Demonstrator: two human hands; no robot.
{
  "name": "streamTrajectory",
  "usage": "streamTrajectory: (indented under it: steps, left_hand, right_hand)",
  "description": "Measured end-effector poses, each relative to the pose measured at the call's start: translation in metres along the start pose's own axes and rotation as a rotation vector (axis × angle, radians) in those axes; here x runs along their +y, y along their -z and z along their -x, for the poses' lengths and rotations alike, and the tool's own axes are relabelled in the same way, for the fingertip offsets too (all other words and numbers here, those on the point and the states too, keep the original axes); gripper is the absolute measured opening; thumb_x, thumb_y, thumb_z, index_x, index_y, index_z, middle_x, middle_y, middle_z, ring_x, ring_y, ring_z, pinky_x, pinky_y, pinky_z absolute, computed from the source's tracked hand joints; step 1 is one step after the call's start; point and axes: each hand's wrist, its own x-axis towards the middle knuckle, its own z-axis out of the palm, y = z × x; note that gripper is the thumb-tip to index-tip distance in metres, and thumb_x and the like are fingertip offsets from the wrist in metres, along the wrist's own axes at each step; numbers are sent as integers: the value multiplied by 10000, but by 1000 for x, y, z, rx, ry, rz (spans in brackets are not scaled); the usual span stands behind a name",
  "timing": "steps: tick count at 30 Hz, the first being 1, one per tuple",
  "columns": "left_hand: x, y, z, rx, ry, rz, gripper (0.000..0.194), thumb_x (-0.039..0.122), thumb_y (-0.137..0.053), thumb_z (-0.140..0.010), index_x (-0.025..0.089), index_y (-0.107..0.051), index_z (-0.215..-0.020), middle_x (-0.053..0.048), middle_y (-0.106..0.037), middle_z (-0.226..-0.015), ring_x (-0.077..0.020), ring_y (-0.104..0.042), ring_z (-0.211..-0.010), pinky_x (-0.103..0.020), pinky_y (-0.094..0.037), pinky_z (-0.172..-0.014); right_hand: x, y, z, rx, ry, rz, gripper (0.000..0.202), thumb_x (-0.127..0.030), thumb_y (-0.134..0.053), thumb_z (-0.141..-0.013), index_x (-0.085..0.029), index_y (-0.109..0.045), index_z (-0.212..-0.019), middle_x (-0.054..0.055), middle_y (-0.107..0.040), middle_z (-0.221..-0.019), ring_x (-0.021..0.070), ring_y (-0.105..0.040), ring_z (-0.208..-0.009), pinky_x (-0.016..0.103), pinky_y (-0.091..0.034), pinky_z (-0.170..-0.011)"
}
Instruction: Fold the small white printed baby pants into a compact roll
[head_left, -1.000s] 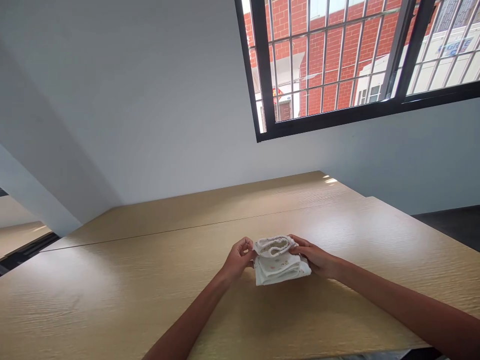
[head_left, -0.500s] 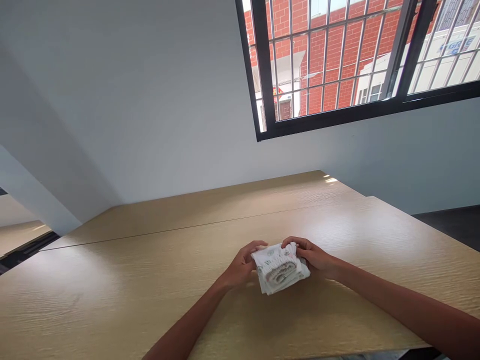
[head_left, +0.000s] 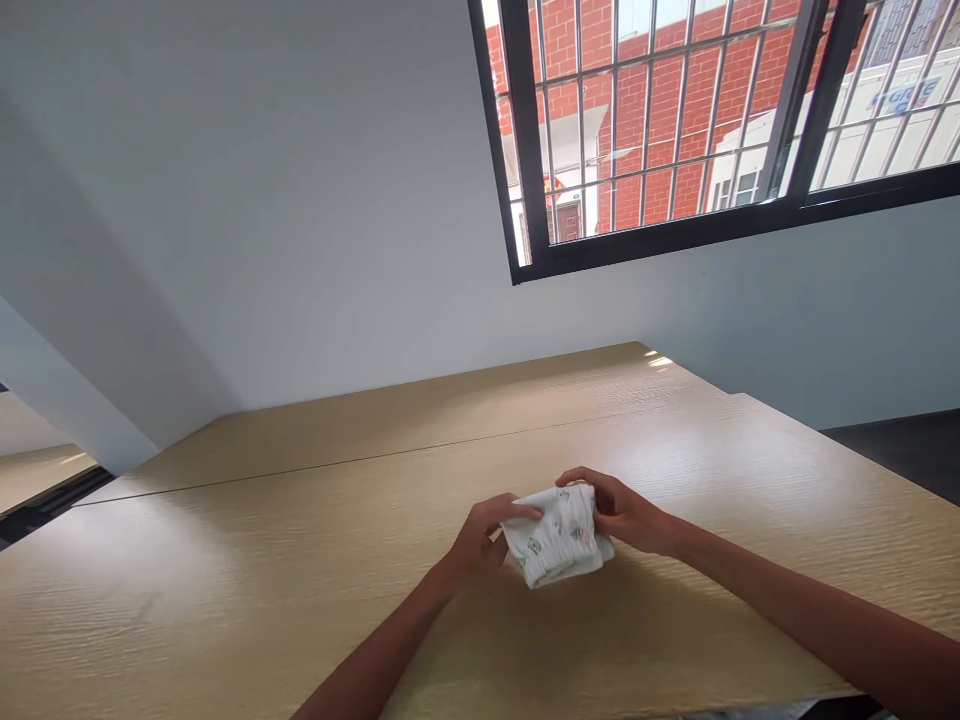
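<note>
A folded white cloth-like bundle with small green and pink prints and a gathered, ruffled edge is held between both hands, low at the centre of the view. My left hand grips its left side, with a finger lying across the top face. On the right side, my right hand has its fingers bent round the upper right corner. Part of the bundle's underside is hidden. Beneath it is the light wooden table.
The tabletop has a thin seam running across it. Behind stands a grey-white wall, with a black-framed, barred window at the upper right. Dark floor shows at the right, beyond the table's edge.
The bundle has tilted so that its printed face shows more and the ruffled opening less. A finger of my left hand has moved over the top face.
</note>
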Motion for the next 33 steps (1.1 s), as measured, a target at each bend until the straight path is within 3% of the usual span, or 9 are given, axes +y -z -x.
streamTrajectory:
  steps: [4, 7, 10, 14, 18, 24, 27, 30, 33]
  left_hand:
    - [19, 6, 5, -23, -332, -421, 282, 199, -427, -962, 206, -683, -1080, -129, -643, -1095, -205, -627, -917, -300, -526, -728]
    - [32, 5, 6, 63, -433, -502, 250, 206, -541, -933, 174, -596, -1175, -107, -666, -1018, -199, -636, -908, -318, -547, -766]
    - [40, 3, 5, 121, -616, -537, 307, 227, -578, -918, 186, -541, -1220, -115, -661, -1033, -216, -643, -940, -358, -561, -794]
    - [36, 2, 5, 160, -852, -575, 348, 149, -522, -929, 195, -482, -1272, -149, -623, -1116, -253, -611, -1056, -424, -562, -821]
    - [27, -1, 6, 164, -808, -609, 416, 187, -558, -919, 106, -446, -1311, -210, -581, -1163, -298, -556, -1142, -485, -543, -866]
    - [33, -2, 4, 97, -742, -725, 305, 107, -543, -920, 96, -560, -1224, -182, -628, -1151, -276, -541, -1181, -460, -512, -925]
    - [36, 0, 5, 96, -745, -759, 316, 132, -559, -924, 105, -560, -1238, -165, -645, -1164, -280, -509, -1240, -445, -499, -950]
    - [39, 0, 5, 70, -757, -742, 314, 141, -547, -934, 133, -561, -1247, -145, -649, -1187, -270, -498, -1266, -429, -490, -972]
    - [42, -3, 4, 41, -747, -675, 300, 170, -531, -948, 152, -557, -1247, -149, -649, -1196, -262, -517, -1253, -431, -490, -979]
  right_hand:
    - [-9, 1, 4, 48, 490, 698, 311, -126, -483, -917, -217, -535, -1210, 85, -655, -1013, 167, -611, -848, 279, -497, -692]
    - [-19, 2, 6, 109, 873, 988, 316, -112, -502, -927, -174, -522, -1237, 97, -687, -1014, 178, -637, -890, 326, -527, -743]
    - [-29, 5, 8, 138, 1075, 1139, 239, -134, -530, -928, -143, -571, -1163, 99, -704, -1022, 202, -644, -986, 366, -555, -802]
    - [-34, 7, 12, 200, 1243, 1274, 137, -135, -538, -911, -178, -652, -974, 71, -720, -982, 204, -647, -1038, 369, -579, -854]
    - [-33, 2, 17, 211, 1311, 1305, 132, -121, -577, -856, -188, -685, -890, 62, -725, -966, 212, -651, -1038, 384, -573, -912]
    - [-32, -7, 19, 186, 1343, 1346, 122, -135, -609, -847, -226, -690, -860, 24, -728, -954, 184, -643, -1052, 345, -553, -960]
    - [-29, -4, 16, 152, 1196, 1280, 167, -168, -564, -898, -176, -641, -1046, 106, -678, -1131, 241, -555, -1198, 414, -538, -968]
    - [-25, -4, 12, 64, 953, 1120, 383, -264, -503, -953, -89, -489, -1293, 210, -559, -1297, 288, -449, -1296, 486, -494, -993]
    - [-24, -9, 10, -46, 894, 1024, 443, -233, -473, -975, -94, -399, -1389, 190, -573, -1290, 255, -445, -1302, 452, -466, -1026]
